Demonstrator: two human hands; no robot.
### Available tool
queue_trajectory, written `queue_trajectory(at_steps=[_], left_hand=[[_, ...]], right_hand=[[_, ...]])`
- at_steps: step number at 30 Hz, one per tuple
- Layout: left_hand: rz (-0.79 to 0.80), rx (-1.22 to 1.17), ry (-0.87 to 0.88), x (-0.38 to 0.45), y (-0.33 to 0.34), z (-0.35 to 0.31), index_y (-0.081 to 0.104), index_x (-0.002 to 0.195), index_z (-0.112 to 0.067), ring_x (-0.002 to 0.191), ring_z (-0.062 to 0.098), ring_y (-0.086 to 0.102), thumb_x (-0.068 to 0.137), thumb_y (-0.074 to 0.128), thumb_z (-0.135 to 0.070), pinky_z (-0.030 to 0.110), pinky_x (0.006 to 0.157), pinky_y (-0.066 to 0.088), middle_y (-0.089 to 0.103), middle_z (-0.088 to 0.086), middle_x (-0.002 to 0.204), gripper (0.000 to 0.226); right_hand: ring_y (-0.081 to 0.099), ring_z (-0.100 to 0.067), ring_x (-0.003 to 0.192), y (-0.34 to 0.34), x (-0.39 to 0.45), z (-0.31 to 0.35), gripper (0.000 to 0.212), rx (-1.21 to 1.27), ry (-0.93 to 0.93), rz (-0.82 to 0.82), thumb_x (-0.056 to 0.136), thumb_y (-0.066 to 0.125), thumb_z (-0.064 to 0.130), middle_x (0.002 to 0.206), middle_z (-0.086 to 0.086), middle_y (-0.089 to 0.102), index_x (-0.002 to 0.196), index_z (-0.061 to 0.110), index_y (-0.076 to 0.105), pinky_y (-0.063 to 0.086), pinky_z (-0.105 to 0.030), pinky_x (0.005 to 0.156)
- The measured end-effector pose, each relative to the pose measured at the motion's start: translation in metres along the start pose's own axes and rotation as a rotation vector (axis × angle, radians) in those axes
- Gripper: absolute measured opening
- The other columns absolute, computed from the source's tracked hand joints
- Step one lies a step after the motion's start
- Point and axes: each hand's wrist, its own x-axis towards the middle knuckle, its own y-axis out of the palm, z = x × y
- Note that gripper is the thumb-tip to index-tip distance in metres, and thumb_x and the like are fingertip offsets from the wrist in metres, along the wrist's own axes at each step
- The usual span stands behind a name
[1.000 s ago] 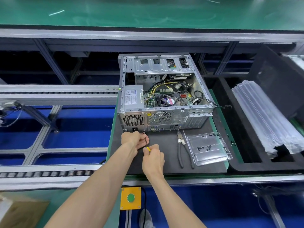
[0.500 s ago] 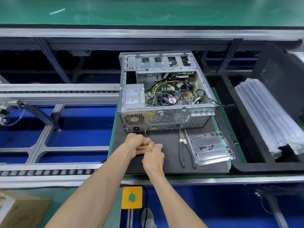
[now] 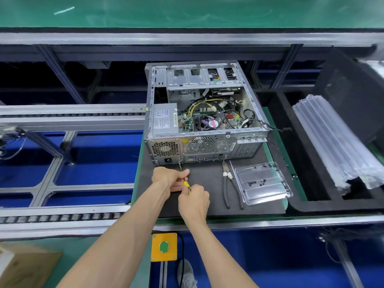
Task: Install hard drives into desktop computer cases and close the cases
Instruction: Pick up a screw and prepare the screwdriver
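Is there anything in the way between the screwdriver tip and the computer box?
Nothing visible. The screwdriver, held by the left hand and right hand, points its thin shaft straight at the bottom edge of the computer case back panel. Only bare black mat lies below it. The pliers lie off to the right.

Case: open desktop computer case [image 3: 204, 115] on its side on black mat [image 3: 207, 179], rear panel toward person.
Screwdriver: yellow-handled screwdriver [image 3: 184, 178], tip at rear panel's lower edge.
Left hand [image 3: 166, 176]: curled round shaft.
Right hand [image 3: 194, 201]: grips handle.
Beside: pliers [image 3: 228, 183]; clear tray [image 3: 262, 182] with screws.
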Motion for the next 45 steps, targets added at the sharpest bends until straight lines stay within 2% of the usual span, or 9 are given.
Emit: queue_trajectory(at_steps=[6,13,20,25,29,32,34,39,45], left_hand=[[0.098,-0.049,-0.006,0.000,-0.004,0.003,0.067,0.097,0.005,0.069,0.029,0.065,0.095,0.051,0.008,0.035,0.057,0.050,0.068,0.021,0.087,0.017],[0.067,-0.093,-0.065,0.000,-0.004,-0.004,0.065,0.079,0.009,0.043,0.022,0.066,0.086,0.072,0.007,0.028,0.037,0.051,0.068,0.015,0.057,0.010],[0.069,-0.037,-0.049,0.001,-0.006,-0.005,0.067,0.077,0.007,0.048,0.021,0.067,0.078,0.083,-0.003,0.033,0.047,0.060,0.070,0.015,0.061,0.019],[0.114,-0.025,-0.022,-0.006,-0.008,-0.002,0.069,0.089,0.004,0.058,0.023,0.072,0.095,0.063,-0.003,0.031,0.049,0.059,0.075,0.015,0.074,0.011],[0.175,-0.042,-0.054,-0.007,-0.013,-0.003,0.066,0.090,0.004,0.057,0.023,0.072,0.094,0.039,0.013,0.028,0.049,0.058,0.074,0.014,0.075,0.029],[0.133,-0.034,-0.041,-0.007,-0.010,-0.005,0.064,0.080,0.005,0.051,0.025,0.068,0.094,0.045,0.014,0.030,0.044,0.056,0.069,0.013,0.064,0.026],[0.114,-0.040,-0.042,-0.007,-0.009,-0.006,0.063,0.075,0.005,0.049,0.025,0.066,0.094,0.054,0.012,0.032,0.041,0.055,0.067,0.013,0.057,0.022],[0.062,-0.051,-0.028,-0.005,-0.010,-0.006,0.062,0.075,0.010,0.042,0.024,0.065,0.086,0.070,0.010,0.029,0.036,0.050,0.067,0.017,0.057,0.014],[0.047,-0.030,0.019,-0.005,-0.008,0.000,0.069,0.082,0.005,0.053,0.021,0.071,0.087,0.075,-0.002,0.031,0.050,0.060,0.073,0.013,0.066,0.011]], right_hand=[[0.070,-0.033,0.091,0.010,0.000,0.011,0.035,0.341,0.174,0.148,0.106,0.036,0.029,0.093,-0.016,0.072,0.104,0.005,0.061,0.058,-0.050,0.082],[0.066,-0.030,0.098,0.003,-0.007,0.011,0.025,0.186,0.034,0.006,0.102,0.052,0.034,0.108,-0.013,0.067,0.105,0.011,0.044,0.044,-0.032,0.070],[0.066,-0.030,0.098,0.007,-0.004,0.011,0.027,0.160,0.094,-0.048,0.100,0.057,0.032,0.105,-0.014,0.070,0.104,0.005,0.062,0.045,-0.031,0.070],[0.064,-0.021,0.068,0.012,0.007,0.008,0.038,0.590,0.324,0.074,0.102,0.053,0.038,0.084,-0.011,0.072,0.092,0.003,0.064,0.055,-0.037,0.059],[0.038,-0.010,0.035,0.003,0.007,0.014,0.036,0.932,0.529,0.193,0.104,0.051,0.038,0.054,-0.005,0.054,0.088,0.006,0.056,0.026,-0.018,0.034],[0.054,-0.017,0.044,0.004,0.004,0.013,0.037,0.735,0.418,0.162,0.105,0.043,0.035,0.065,-0.010,0.065,0.090,0.005,0.059,0.042,-0.025,0.038],[0.068,-0.027,0.072,0.006,0.001,0.010,0.031,0.487,0.250,0.086,0.101,0.049,0.039,0.088,-0.014,0.070,0.096,0.009,0.056,0.058,-0.038,0.063],[0.066,-0.031,0.095,0.006,-0.010,0.010,0.025,0.162,0.030,-0.046,0.093,0.067,0.030,0.100,-0.011,0.068,0.097,0.010,0.051,0.042,-0.032,0.066],[0.069,-0.019,0.068,0.014,-0.005,0.004,0.030,0.569,0.229,0.009,0.099,0.060,0.031,0.072,-0.006,0.072,0.079,0.009,0.066,0.058,-0.038,0.065]])
